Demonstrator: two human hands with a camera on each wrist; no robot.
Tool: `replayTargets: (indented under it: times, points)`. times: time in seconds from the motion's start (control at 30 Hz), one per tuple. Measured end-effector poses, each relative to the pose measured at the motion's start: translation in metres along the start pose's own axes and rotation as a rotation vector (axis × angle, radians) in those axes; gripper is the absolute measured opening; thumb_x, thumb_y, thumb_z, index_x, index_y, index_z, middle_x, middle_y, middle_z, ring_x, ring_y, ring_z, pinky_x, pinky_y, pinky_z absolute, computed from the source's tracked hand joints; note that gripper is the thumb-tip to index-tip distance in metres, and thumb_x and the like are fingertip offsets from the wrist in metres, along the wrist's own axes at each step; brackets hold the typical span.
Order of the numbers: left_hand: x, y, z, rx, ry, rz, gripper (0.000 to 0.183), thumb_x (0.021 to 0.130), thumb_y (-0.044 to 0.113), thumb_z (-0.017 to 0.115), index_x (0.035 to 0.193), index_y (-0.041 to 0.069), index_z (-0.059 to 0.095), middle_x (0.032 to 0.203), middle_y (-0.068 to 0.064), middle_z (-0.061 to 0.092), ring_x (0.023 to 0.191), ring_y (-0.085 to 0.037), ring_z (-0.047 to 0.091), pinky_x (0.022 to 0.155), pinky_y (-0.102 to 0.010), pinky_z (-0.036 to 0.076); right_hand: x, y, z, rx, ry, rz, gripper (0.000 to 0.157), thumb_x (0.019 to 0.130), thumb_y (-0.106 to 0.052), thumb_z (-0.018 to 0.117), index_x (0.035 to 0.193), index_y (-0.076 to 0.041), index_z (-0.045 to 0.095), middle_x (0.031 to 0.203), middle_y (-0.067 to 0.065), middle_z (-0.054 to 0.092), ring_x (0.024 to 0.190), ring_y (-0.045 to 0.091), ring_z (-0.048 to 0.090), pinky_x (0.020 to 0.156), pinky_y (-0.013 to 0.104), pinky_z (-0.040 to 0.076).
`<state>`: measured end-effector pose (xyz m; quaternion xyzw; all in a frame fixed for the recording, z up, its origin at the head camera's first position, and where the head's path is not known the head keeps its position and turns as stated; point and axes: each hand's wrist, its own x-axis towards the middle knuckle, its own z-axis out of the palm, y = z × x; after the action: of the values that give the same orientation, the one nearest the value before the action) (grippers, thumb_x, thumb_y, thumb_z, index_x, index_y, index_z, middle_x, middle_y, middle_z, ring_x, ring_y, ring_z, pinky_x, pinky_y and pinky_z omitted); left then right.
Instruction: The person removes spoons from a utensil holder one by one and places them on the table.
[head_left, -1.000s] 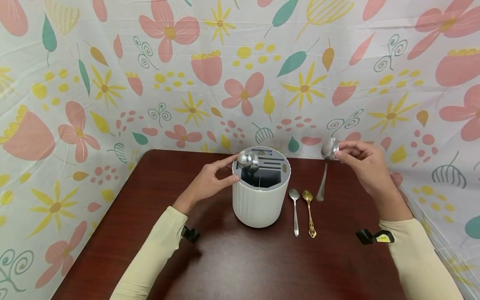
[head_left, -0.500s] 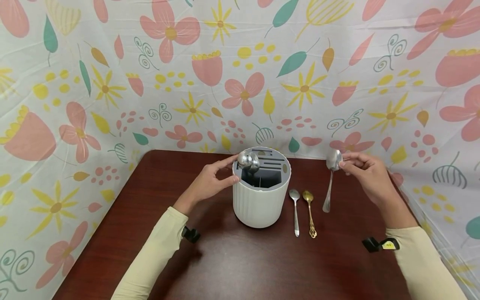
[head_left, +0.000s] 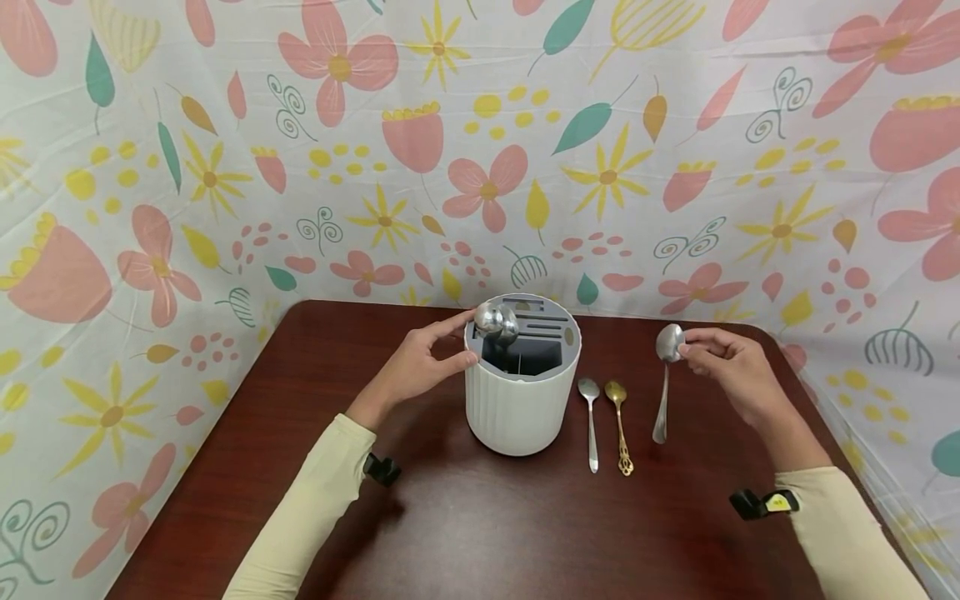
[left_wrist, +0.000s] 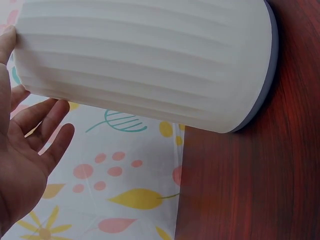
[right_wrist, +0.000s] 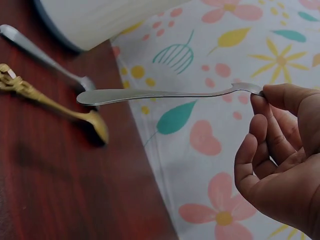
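Note:
A white ribbed utensil holder [head_left: 517,417] with a grey slotted top stands upright on the table. My left hand [head_left: 411,362] touches its left rim with thumb and fingers fairly straight; the left wrist view shows other fingers off the wall. Two shiny rounded metal ends [head_left: 495,321] rise from the holder's left compartment; their lower parts are hidden. To the right, my right hand [head_left: 731,367] pinches a silver spoon [right_wrist: 165,96] by the edge of its bowl, handle pointing down toward the table. Whether the handle tip touches the table I cannot tell.
A smaller silver spoon [head_left: 591,429] and a gold spoon [head_left: 621,429] with an ornate handle lie side by side right of the holder. The dark wooden table [head_left: 480,525] ends at the back against a floral cloth [head_left: 487,108], which also hangs at both sides.
My right hand has brought the silver spoon lower and slightly right, toward the table. The left hand and holder have stayed put.

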<state>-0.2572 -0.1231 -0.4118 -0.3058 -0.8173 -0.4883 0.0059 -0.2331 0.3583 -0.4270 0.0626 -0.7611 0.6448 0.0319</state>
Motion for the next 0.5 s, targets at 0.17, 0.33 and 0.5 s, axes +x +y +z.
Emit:
replayTargets:
  times: [0.17,0.33,0.5]
  points:
    - [0.000,-0.001,0.000,0.007,0.001,0.003,0.063,0.095,0.046,0.071,0.153,0.043,0.045,0.150,0.017,0.051,0.132,-0.023,0.052,0.110,-0.051,0.042,-0.002,0.012,-0.003,-0.017,-0.011,0.031,0.020,0.099,-0.011,0.069,0.118,-0.005,0.070,0.091,-0.010,0.075,0.079,0.006,0.065,0.070,0.018,0.052]
    - [0.000,-0.001,0.000,0.016,0.001,0.003,0.063,0.095,0.047,0.070,0.153,0.043,0.044,0.150,0.017,0.051,0.129,-0.017,0.053,0.108,-0.050,0.043,-0.004,0.020,-0.004,-0.104,-0.033,0.058,0.025,0.101,-0.017,0.067,0.122,-0.004,0.068,0.094,-0.012,0.076,0.083,0.005,0.067,0.073,0.019,0.054]
    - [0.000,0.000,0.001,0.012,0.003,0.009,0.063,0.096,0.046,0.070,0.153,0.044,0.045,0.150,0.017,0.051,0.129,-0.021,0.054,0.108,-0.050,0.044,-0.007,0.026,-0.004,-0.168,-0.040,0.078,0.031,0.101,-0.023,0.066,0.125,-0.003,0.067,0.096,-0.014,0.075,0.084,0.004,0.067,0.075,0.019,0.054]
